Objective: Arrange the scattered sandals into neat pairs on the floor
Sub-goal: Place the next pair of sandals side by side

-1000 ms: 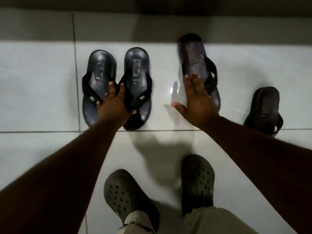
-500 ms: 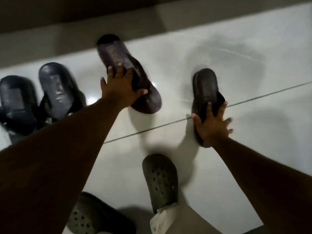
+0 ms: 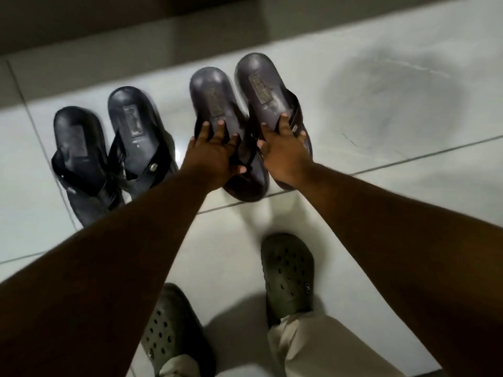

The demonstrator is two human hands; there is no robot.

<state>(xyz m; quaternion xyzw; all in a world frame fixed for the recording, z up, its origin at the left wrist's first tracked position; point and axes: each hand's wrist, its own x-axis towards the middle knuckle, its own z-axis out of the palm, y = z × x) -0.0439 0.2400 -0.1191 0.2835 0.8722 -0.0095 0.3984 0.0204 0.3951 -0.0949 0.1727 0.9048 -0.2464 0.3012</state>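
Two dark brown sandals lie side by side on the white tiled floor, heels pointing away from me. My left hand [image 3: 215, 156] rests on the straps of the left brown sandal [image 3: 215, 99], fingers spread over it. My right hand [image 3: 285, 151] presses on the straps of the right brown sandal [image 3: 261, 80]. The two sandals touch along their inner edges. To their left stands a black pair: one black sandal [image 3: 79, 148] and its partner [image 3: 133, 123], close together and parallel.
My feet in grey-green perforated clogs, the left clog [image 3: 174, 333] and the right clog [image 3: 287, 270], stand just below the sandals. A dark wall base [image 3: 136, 28] runs along the top. Bare tiles [image 3: 408, 110] stretch to the right.
The two brown sandals, half a second ago apart, now sit together as a pair. My right hand slid its sandal leftward; my left hand stayed on the other. The view swung back left.
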